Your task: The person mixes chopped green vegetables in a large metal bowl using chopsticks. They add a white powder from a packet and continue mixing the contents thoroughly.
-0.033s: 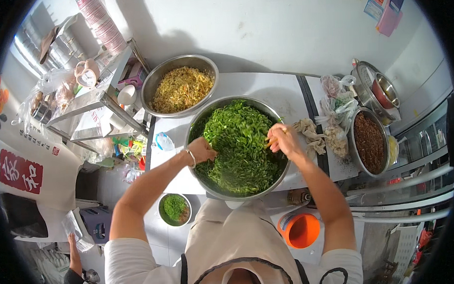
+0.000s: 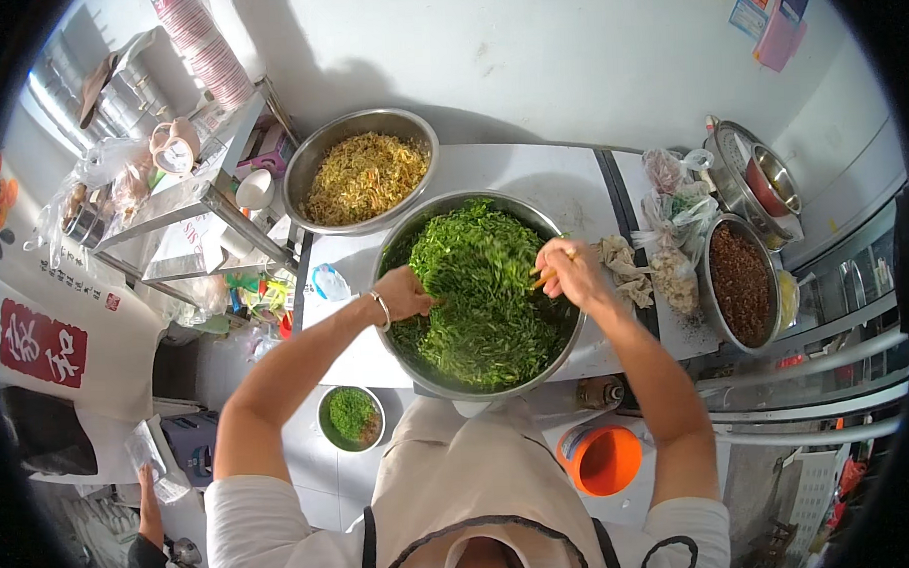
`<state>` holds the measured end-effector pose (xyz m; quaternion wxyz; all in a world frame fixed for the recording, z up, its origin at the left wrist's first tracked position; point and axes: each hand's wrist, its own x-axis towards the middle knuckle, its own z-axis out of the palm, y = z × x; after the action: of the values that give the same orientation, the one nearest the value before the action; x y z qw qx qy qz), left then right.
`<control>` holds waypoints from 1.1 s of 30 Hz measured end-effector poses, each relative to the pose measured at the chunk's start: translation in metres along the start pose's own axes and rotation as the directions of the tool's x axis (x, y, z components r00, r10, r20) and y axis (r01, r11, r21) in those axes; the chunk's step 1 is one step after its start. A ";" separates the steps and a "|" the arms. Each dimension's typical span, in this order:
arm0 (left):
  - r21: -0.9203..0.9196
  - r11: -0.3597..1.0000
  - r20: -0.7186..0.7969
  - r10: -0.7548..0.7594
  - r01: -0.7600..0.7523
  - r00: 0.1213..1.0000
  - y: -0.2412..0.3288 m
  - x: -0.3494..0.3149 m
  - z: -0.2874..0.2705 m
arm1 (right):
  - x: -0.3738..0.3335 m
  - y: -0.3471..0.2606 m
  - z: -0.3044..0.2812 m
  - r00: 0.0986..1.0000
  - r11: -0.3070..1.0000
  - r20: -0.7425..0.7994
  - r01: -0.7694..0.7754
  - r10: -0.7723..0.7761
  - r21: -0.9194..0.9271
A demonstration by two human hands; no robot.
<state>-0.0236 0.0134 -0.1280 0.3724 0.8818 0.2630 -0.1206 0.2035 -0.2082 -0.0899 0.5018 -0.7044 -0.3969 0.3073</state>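
A large steel bowl (image 2: 409, 364) of chopped green leaves (image 2: 479, 273) stands in front of me at the table's near edge. Over its right side, my right hand (image 2: 571, 272) is closed around thin yellowish wooden chopsticks (image 2: 541, 279), which point down into the greens. My left hand (image 2: 403, 293), with a bracelet at the wrist, is above the bowl's left part. Its fingers are closed at the greens, and whatever they hold is hidden. Part of the greens between my hands is smeared by motion.
A steel bowl of yellow shredded food (image 2: 366, 177) touches the back left. At right are a cloth (image 2: 626, 271), plastic bags (image 2: 677, 216) and a bowl of brown mince (image 2: 743, 284). Below stand an orange bucket (image 2: 603, 461) and a smaller bowl of greens (image 2: 351, 418). Another person's arm (image 2: 150, 510) shows lower left.
Both my hands have shifted slightly away from me over the bowl, and the right wrist has turned a little. The greens between them have stirred.
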 end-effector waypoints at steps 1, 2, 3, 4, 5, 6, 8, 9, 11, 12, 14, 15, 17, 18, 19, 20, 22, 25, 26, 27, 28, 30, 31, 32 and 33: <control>0.086 0.991 0.008 0.101 -0.101 0.995 0.021 -0.009 -0.019 | 0.001 -0.020 -0.005 1.000 0.998 0.027 0.012 -0.010 -0.068; 0.169 0.964 0.028 0.206 -0.208 0.978 0.039 -0.015 -0.036 | 0.000 -0.037 -0.011 0.999 0.990 0.049 0.022 -0.016 -0.140; 0.282 0.940 0.018 0.196 -0.193 0.981 0.050 -0.021 -0.050 | 0.000 -0.049 -0.015 0.997 0.972 0.047 0.068 -0.059 -0.226; 0.390 0.903 0.010 0.193 -0.181 0.981 0.059 -0.025 -0.061 | -0.001 -0.046 -0.021 0.995 0.941 0.072 0.091 -0.072 -0.325; 0.493 0.854 -0.004 0.192 -0.166 0.981 0.064 -0.027 -0.066 | -0.004 -0.043 -0.032 0.991 0.899 0.098 0.119 -0.085 -0.422; 0.550 0.826 0.068 0.106 -0.126 0.992 0.063 -0.028 -0.067 | -0.005 -0.039 -0.041 0.987 0.845 0.127 0.147 -0.094 -0.514; 0.661 0.746 0.205 -0.077 -0.080 0.976 0.062 -0.024 -0.067 | -0.017 -0.006 -0.046 0.976 0.897 0.053 -0.172 0.211 -0.407; 0.666 0.741 0.283 -0.154 -0.079 0.947 0.061 -0.027 -0.057 | -0.026 0.023 -0.044 0.952 0.913 0.038 -0.280 0.304 -0.296; 0.577 0.811 0.347 -0.141 -0.093 0.927 0.007 -0.010 -0.011 | -0.036 0.056 -0.025 0.922 0.922 -0.003 -0.388 0.388 -0.024; 0.447 0.895 0.256 -0.122 -0.006 0.959 0.004 -0.014 0.006 | -0.042 0.067 -0.012 0.913 0.908 -0.048 -0.395 0.405 0.141; 0.236 0.971 0.220 -0.008 -0.045 0.976 -0.020 0.001 0.037 | -0.039 0.081 0.003 0.902 0.867 -0.110 -0.358 0.417 0.348; 0.153 0.985 0.227 0.039 -0.075 0.973 -0.031 0.006 0.050 | -0.040 0.088 0.011 0.902 0.853 -0.117 -0.342 0.415 0.394; -0.044 0.983 0.173 -0.168 0.178 0.970 0.003 -0.005 0.037 | -0.035 0.079 0.017 0.897 0.841 -0.131 -0.334 0.423 0.425; -0.042 0.992 0.153 -0.115 0.122 0.982 0.002 0.000 0.033 | -0.032 0.071 0.014 0.919 0.876 -0.132 -0.302 0.373 0.375; -0.045 0.996 0.122 -0.072 0.078 0.990 -0.003 -0.003 0.028 | -0.030 0.061 0.014 0.942 0.909 -0.116 -0.265 0.316 0.322; -0.046 0.998 0.102 -0.029 0.034 0.994 0.007 -0.012 0.019 | -0.029 0.047 0.014 0.958 0.934 -0.099 -0.234 0.268 0.271; 0.110 0.993 0.038 0.036 -0.040 0.999 0.029 -0.025 -0.005 | -0.023 0.016 0.003 0.997 0.995 -0.050 -0.062 0.065 0.075; 0.407 0.899 -0.031 0.191 -0.162 0.981 0.056 -0.037 -0.031 | -0.015 -0.038 -0.008 0.996 0.997 0.067 0.061 -0.057 -0.053; 0.484 0.860 -0.051 0.210 -0.159 0.976 0.071 -0.045 -0.041 | -0.012 -0.053 -0.011 0.993 0.990 0.095 0.085 -0.074 -0.111; 0.557 0.816 -0.070 0.233 -0.155 0.970 0.085 -0.051 -0.050 | -0.009 -0.064 -0.014 0.993 0.981 0.106 0.078 -0.060 -0.176; 0.617 0.773 -0.065 0.235 -0.146 0.970 0.094 -0.057 -0.056 | -0.008 -0.077 -0.018 0.989 0.970 0.128 0.099 -0.072 -0.220; 0.723 0.679 -0.048 0.232 -0.126 0.972 0.105 -0.065 -0.067 | -0.005 -0.098 -0.026 0.981 0.943 0.175 0.139 -0.088 -0.301; 0.778 0.605 0.014 0.250 -0.168 0.968 0.114 -0.065 -0.076 | -0.003 -0.101 -0.035 0.982 0.929 0.162 0.148 -0.098 -0.340; 0.788 0.597 0.021 0.218 -0.151 0.976 0.117 -0.065 -0.082 | 0.001 -0.099 -0.043 0.983 0.891 0.161 0.146 -0.083 -0.429; 0.797 0.589 0.030 0.186 -0.136 0.982 0.118 -0.061 -0.087 | 0.003 -0.091 -0.047 0.986 0.838 0.121 0.159 -0.111 -0.522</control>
<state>-0.0077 -0.0164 0.0275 -0.0564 0.9782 0.1115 -0.1658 0.2216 -0.2110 0.0115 0.2911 -0.7717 -0.5361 0.1799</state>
